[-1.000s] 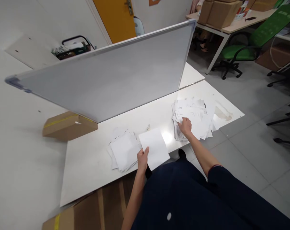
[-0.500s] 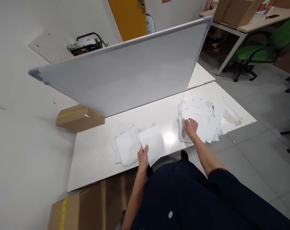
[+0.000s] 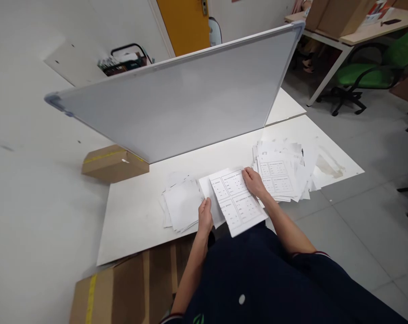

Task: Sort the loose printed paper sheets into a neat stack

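Two light grips should spare creases: near the whiteboard (image 3: 183,99), left hand (image 3: 205,215) pinches blank paper (image 3: 215,209), right hand (image 3: 253,182) a printed sheet (image 3: 238,203).

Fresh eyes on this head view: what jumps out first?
Probably the big whiteboard, slanting across the middle above the white table. Just below it, the right hand holds a printed sheet overlapping a white sheet in the left hand. At the top, the orange door adds a bold colour.
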### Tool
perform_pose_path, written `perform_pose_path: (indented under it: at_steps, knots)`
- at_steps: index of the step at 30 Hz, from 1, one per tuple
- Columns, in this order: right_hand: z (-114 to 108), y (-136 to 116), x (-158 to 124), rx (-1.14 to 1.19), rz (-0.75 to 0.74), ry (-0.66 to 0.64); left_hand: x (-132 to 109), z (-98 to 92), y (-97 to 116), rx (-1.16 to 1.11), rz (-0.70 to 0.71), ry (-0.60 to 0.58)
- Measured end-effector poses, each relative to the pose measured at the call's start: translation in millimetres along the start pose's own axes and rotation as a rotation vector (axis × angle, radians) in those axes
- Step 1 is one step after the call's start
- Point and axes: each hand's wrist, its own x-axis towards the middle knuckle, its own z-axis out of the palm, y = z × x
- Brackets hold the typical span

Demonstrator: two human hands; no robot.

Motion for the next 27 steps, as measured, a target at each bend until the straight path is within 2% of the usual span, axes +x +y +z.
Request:
perform_pose_path:
  at_steps: [3, 8, 13, 15, 18, 19, 20, 23, 27]
  knots:
    - [14.2, 6.9, 0.4, -0.082, -0.003, 0.041, -6.0, 2.4, 8.4, -0.063, 0.003, -0.079]
    - [28.2, 3.4, -5.4, -0.125, -0.024, 0.025, -8.5, 2.9, 10.6, 0.028, 0.046, -0.084]
    - [28.0, 8.3, -7.3, 0.093, 0.047, 0.031, -8.5, -0.4, 10.2, 0.059, 0.071, -0.036]
    - [22.3, 14.4, -7.0, 0.259, 0.099, -0.097, -9.0, -2.3, 11.6, 0.063, 0.085, -0.045]
    - [15.7, 22.8, -8.9, 0.467, 0.144, -0.503, -8.4, -5.5, 11.9, 0.055, 0.127, -0.097]
    - [15.2, 24.9, -10.6, 0.500, 0.138, -0.573, -7.6, -6.8, 10.7, 0.056, 0.137, -0.106]
    - [15.8, 26.8, -12.6, 0.512, 0.121, -0.584, -6.3, -8.4, 8.6, 0.060, 0.145, -0.107]
    - [22.2, 33.3, -19.8, 0.468, 0.078, -0.445, -1.4, -14.2, -2.4, 0.125, 0.164, -0.068]
    - [38.0, 52.1, -30.2, 0.398, 0.047, -0.358, 6.6, -19.3, -23.8, 0.169, 0.163, -0.005]
